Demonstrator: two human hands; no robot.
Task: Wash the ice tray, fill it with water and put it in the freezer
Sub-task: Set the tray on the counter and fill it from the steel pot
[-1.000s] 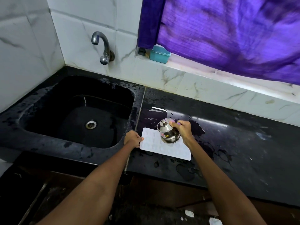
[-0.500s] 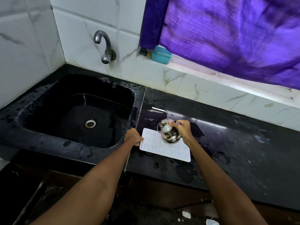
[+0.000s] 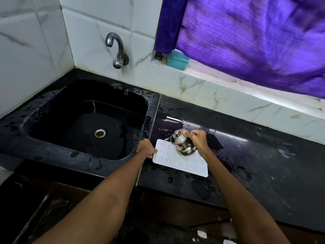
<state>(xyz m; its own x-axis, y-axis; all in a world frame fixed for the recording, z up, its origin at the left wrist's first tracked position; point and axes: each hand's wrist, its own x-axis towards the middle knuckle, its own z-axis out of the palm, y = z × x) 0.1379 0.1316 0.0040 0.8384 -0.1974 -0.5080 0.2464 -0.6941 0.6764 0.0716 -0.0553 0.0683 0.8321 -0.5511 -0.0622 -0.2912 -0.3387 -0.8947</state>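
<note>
The white ice tray lies flat on the wet black counter, just right of the sink edge, with its near edge close to the counter's front lip. The left hand pinches the tray's left end, fingers curled over the rim to steady it. The right hand is wrapped closed around a small steel pot, tipped toward the left over the far part of the tray, which looks like the filling step. No stream of water can be made out, so how full the moulds are cannot be told. The main risk seems to be spilling: the moulds look shallow, and too steep a tilt would flood them and add to the puddles already on the counter. The wet stone could also let the tray slide if the left hand loosens, and a full, possibly flexible tray may slop or sag when lifted for the freezer. Beyond lie the black sink and, on the tiled wall, the tap, apparently not running.
</note>
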